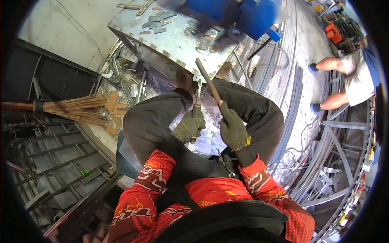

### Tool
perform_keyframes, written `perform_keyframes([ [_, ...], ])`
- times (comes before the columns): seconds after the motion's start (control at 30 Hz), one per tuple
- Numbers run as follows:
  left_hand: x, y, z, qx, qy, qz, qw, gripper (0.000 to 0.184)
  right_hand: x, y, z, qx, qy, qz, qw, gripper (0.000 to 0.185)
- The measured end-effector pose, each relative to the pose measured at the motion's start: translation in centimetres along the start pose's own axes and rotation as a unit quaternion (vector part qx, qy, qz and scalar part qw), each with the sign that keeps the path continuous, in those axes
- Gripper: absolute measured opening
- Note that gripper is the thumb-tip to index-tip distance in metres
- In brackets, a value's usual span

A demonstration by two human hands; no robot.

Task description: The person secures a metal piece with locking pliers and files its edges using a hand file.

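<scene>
My left hand [189,126], in a dark knit work glove, is closed between my knees around a tool with a dark grip and a narrow bright metal end [199,90]. That end points away from me, toward the metal table; its exact kind is unclear. In my gloved right hand [233,128] is a long brown bar [208,81], slanting up and left. The bar's far end is close to the tool's tip; whether they touch I cannot tell. Below both hands, pale floor shows between my legs.
A metal table [133,26] ahead carries small flat metal pieces [158,22] and a blue machine [253,18]. Long metal bars [293,93] lie on the right, near another person's legs [330,83]. A broom [77,107] and a metal grating [60,162] are left.
</scene>
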State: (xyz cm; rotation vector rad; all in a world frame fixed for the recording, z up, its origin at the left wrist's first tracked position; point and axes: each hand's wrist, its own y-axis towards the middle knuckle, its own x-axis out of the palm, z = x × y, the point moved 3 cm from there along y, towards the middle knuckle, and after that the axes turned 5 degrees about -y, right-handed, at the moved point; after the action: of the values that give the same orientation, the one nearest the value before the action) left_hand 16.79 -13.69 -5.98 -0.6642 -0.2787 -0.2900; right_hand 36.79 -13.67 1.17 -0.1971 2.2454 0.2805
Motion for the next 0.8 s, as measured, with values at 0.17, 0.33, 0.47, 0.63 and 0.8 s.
perform_keyframes([
  [0.17,-0.5,0.7,-1.2,-0.061,-0.202,-0.071,0.975,0.023,0.4,4.2,0.6,0.023,-0.045,-0.023,0.998,0.075],
  [0.33,0.0,0.1,0.0,0.002,0.060,0.042,0.997,0.035,0.7,7.0,0.5,-0.017,-0.024,0.014,0.999,0.069],
  [0.47,-1.4,0.8,-1.4,0.011,0.009,-0.016,1.000,0.036,0.7,0.7,0.8,0.062,0.044,-0.033,0.997,0.067],
  [0.63,-0.7,0.2,0.0,0.173,0.225,-0.075,0.956,0.029,0.2,1.3,0.1,0.045,0.009,-0.038,0.998,0.070],
  [0.8,-1.0,0.3,-0.8,-0.001,0.071,-0.046,0.996,0.019,1.4,6.4,0.2,-0.012,-0.009,0.015,1.000,0.069],
])
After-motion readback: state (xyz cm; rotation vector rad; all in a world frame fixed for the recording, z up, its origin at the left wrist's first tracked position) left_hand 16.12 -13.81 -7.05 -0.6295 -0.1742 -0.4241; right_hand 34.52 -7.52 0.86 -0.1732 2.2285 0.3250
